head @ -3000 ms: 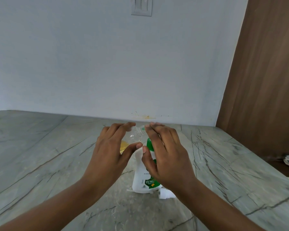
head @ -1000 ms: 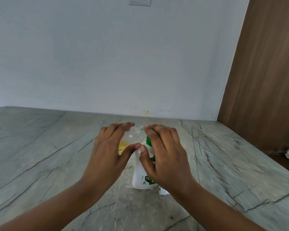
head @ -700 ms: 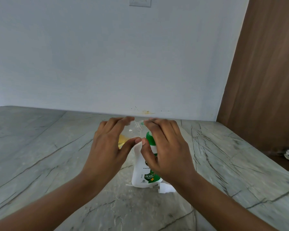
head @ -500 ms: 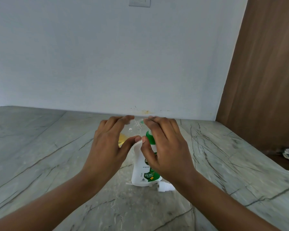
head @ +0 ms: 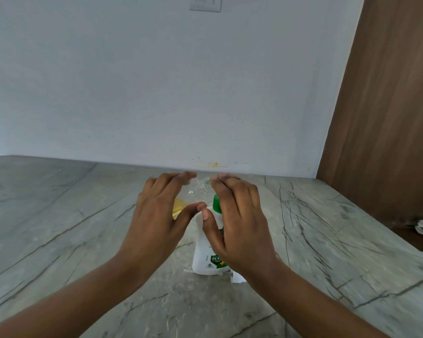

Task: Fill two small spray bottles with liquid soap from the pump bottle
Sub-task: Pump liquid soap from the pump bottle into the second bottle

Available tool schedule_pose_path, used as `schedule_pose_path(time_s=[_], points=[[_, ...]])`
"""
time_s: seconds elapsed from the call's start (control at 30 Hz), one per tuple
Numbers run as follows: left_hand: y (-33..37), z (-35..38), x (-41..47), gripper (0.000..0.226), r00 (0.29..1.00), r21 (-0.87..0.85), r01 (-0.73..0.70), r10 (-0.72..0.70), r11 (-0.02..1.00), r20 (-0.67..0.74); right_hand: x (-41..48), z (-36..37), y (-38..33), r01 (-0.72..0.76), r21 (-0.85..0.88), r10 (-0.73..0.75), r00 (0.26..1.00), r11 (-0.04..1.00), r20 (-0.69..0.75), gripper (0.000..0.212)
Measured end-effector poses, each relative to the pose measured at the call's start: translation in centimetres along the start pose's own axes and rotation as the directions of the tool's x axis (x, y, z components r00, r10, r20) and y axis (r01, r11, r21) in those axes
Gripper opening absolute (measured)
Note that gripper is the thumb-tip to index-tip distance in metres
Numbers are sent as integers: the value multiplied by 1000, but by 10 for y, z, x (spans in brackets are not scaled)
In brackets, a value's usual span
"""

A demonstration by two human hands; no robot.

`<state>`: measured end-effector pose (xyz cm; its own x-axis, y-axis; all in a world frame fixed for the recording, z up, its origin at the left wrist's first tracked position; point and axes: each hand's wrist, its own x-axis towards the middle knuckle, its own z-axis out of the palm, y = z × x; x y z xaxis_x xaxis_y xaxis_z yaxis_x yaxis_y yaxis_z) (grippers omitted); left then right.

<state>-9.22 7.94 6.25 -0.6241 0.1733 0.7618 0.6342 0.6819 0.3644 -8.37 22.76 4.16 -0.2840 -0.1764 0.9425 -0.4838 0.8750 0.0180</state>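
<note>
- I saw the left hand with fingers and thumb curled round the small spray bottle, which had yellow soap low inside.
- The right hand arched its fingers over the pump bottle, thumb at its neck.
- The pump bottle stood on the worktop.

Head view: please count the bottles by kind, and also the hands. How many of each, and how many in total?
Small clear bottle: 1
White pump bottle: 1
Hands: 2, the left hand and the right hand
Total: 4
A second small bottle is not visible.
</note>
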Motion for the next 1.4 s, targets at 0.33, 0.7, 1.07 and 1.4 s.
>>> schedule_pose_path(time_s=[0.33, 0.7, 1.07, 1.4], points=[[-7, 6, -7, 47, 1000, 9, -21, 21, 1000, 9, -7, 3, 2, 17, -6, -17, 1000, 1000, 8, 43], [-3, 1, 1, 52, 1000, 28, -23, 24, 999, -8, 6, -9, 2, 7, -11, -6, 999, 1000, 35, 40], [1, -1, 2, 47, 999, 26, -17, 18, 1000, -30, 13, -14, 3, 19, -43, -18, 1000, 999, 26, 33], [-2, 2, 0, 49, 1000, 34, -19, 20, 999, -20, 5, -6, 0, 8, -55, -8, 1000, 998, 3, 37]])
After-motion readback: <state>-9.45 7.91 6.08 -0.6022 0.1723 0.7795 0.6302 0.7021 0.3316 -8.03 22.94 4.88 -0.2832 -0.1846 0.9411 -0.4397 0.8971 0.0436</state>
